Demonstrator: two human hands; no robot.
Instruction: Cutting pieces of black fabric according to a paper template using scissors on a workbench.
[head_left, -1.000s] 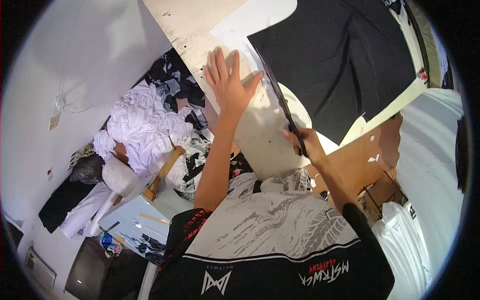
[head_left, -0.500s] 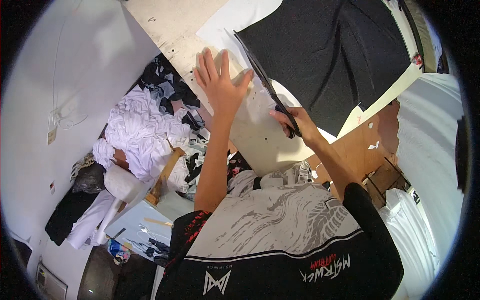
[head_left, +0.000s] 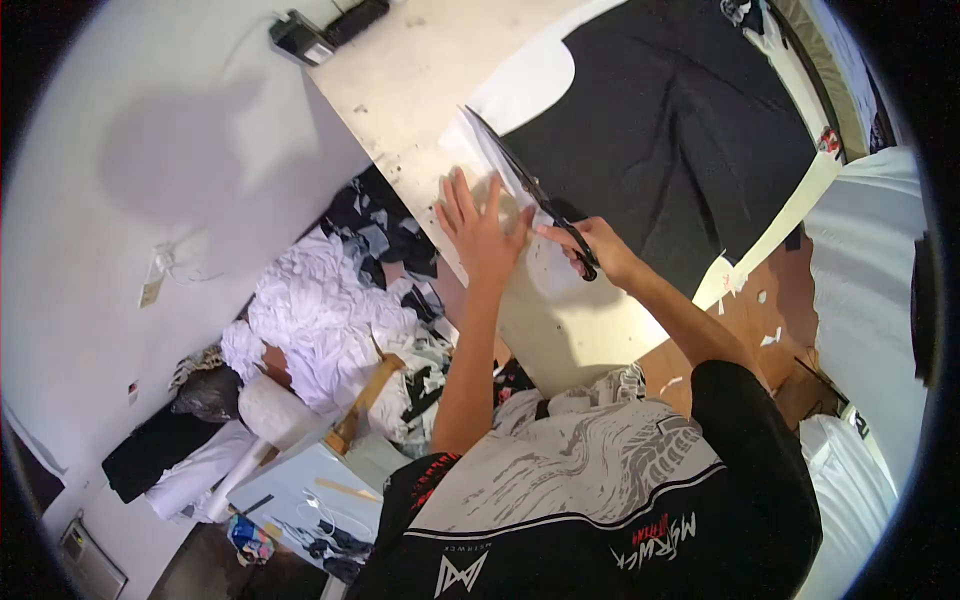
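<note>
My right hand (head_left: 603, 252) is closed round the black handles of a long pair of scissors (head_left: 515, 165). The blades point to the far left, along the edge of a black cloth (head_left: 660, 130). White sheet material (head_left: 535, 80) shows from under that cloth, and the scissor tip lies by its near corner. Just left of the blades, my left hand (head_left: 482, 238) rests on the pale tabletop (head_left: 420, 90), fingers spread and nothing held. Whether the blades are apart I cannot make out.
Left of the table lies a heap of white cloth (head_left: 320, 300) with dark scraps (head_left: 375, 225) behind it. A black box-shaped device (head_left: 300, 38) stands at the table's far left corner. White cloth (head_left: 865, 250) hangs at the right, and scraps (head_left: 770, 337) lie on the brown floor.
The view has shifted, so the table and cloth appear lower and farther right. My right hand and the scissors have advanced along the cloth's edge. My left hand stays spread on the table.
</note>
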